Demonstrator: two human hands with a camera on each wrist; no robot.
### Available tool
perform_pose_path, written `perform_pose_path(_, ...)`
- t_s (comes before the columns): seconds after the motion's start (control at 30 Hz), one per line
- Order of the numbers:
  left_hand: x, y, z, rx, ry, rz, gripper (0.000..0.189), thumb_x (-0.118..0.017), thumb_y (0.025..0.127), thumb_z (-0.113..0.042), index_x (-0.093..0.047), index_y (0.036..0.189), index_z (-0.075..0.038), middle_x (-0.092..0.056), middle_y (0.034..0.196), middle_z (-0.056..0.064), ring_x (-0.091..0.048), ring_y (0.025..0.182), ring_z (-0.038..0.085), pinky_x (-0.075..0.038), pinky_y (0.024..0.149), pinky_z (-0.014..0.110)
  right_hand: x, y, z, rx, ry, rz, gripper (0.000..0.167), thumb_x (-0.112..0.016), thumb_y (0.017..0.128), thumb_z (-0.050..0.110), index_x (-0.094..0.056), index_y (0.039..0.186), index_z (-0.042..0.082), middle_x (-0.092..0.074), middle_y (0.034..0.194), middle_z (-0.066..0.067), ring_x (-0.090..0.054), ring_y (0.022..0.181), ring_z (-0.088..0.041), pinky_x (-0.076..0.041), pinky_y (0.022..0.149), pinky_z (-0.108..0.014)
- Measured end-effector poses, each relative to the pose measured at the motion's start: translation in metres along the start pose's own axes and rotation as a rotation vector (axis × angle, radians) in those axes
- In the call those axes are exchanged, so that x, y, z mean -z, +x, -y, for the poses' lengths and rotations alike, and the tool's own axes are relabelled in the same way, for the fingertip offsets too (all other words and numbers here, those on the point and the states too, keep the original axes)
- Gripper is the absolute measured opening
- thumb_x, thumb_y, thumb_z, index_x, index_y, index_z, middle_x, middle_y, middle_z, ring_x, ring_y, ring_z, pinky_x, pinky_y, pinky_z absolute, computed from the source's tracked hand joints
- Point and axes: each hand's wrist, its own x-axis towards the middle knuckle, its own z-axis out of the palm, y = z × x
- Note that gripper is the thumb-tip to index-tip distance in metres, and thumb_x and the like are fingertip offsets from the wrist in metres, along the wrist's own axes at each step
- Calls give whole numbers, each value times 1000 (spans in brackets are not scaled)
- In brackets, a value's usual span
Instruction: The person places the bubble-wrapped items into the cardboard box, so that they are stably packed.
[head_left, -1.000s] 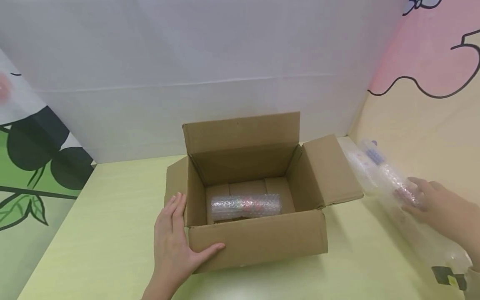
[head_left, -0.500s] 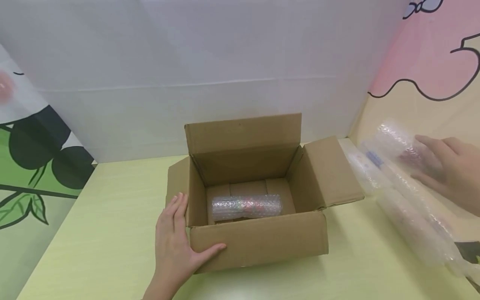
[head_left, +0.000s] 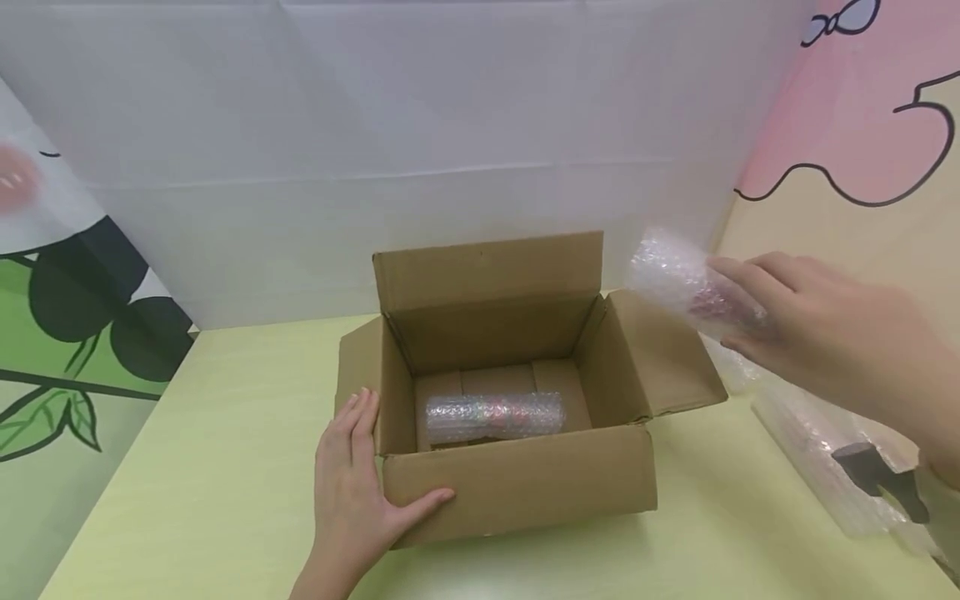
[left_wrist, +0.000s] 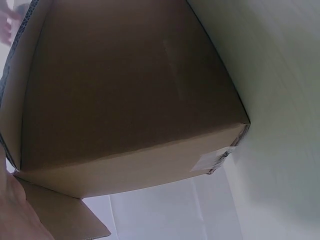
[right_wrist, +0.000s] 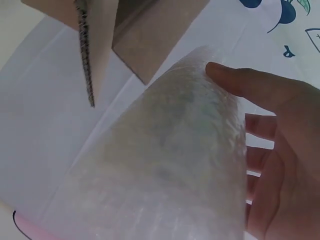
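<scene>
At the near left corner of the cardboard box (head_left: 483, 346), I see the left hand (head_left: 348, 475) with its fingers straight along the left side and its thumb stretched over the front flap (head_left: 540, 479). It is spread rather than clenched, I'd judge to steady the box on the surface (head_left: 247, 442). The right hand (head_left: 817, 325) curls around a bubble-wrapped roll (head_left: 671, 275), its thumb opposite the fingers in my right wrist view; that broad hold probably suits something smooth and padded. The roll is raised outside the box, overlapping the right flap (head_left: 675, 358) in my head view; I cannot tell how high. The folded-out flaps leave the mouth wide. A second wrapped roll (head_left: 495, 417) lies lengthwise inside, near the front wall, seemingly leaving room behind it. More wrapped pieces (head_left: 810, 467) lie right of the box.
</scene>
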Motion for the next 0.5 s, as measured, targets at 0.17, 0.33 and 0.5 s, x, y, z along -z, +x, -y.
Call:
perform_pose_path(0.17, -1, 1, 0, -30, 10, -44, 118, -50, 71, -86, -36, 145, 4, -45, 142, 20, -39, 131, 36, -17, 119, 29, -3, 23, 16, 150, 24, 27, 53, -68, 83, 36, -58, 130, 11, -67, 105, -5, -65, 80, -23, -46, 43, -36)
perform_pose_path(0.33, 0, 1, -1, -30, 18, -37, 118, -50, 71, -87, -35, 146, 4, -45, 143, 20, -39, 131, 36, -16, 119, 29, -16, 45, 35, 249, 35, 15, 67, -85, 66, 20, -60, 128, 11, -67, 100, -4, -65, 78, -20, -44, 39, -30)
perform_pose_path(0.5, 0, -1, -2, -12, 16, -12, 119, -49, 71, -87, -33, 147, 4, -43, 143, 22, -38, 132, 37, -12, 120, 27, -32, 64, 51, 305, 41, 28, 61, -85, 71, 27, -60, 125, 15, -65, 97, 0, -60, 72, -16, -40, 39, -28)
